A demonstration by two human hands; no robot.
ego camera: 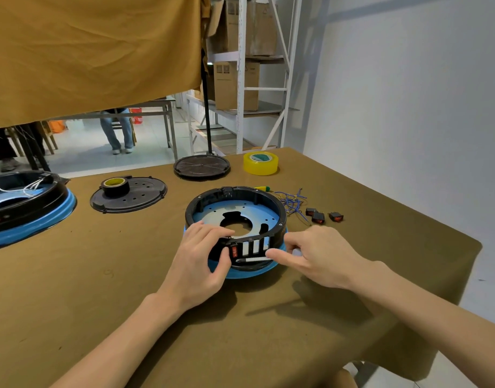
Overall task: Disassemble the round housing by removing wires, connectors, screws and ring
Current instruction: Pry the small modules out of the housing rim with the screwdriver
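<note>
Your left hand [197, 256] holds the near rim of the round housing [235, 219] on the table [129, 289] while your right hand [313, 259] pinches a thin tool [252, 260] against it, so grip the stiff, light-looking plastic by its rim.

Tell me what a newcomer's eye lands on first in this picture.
First, the round black housing with its blue base at the middle of the brown table. The left hand grips its near wall beside a red switch, and the right hand holds a thin tool against that wall. Next, the yellow tape roll at the far edge, and three loose switches beside a tangle of blue wires on the right.
</note>
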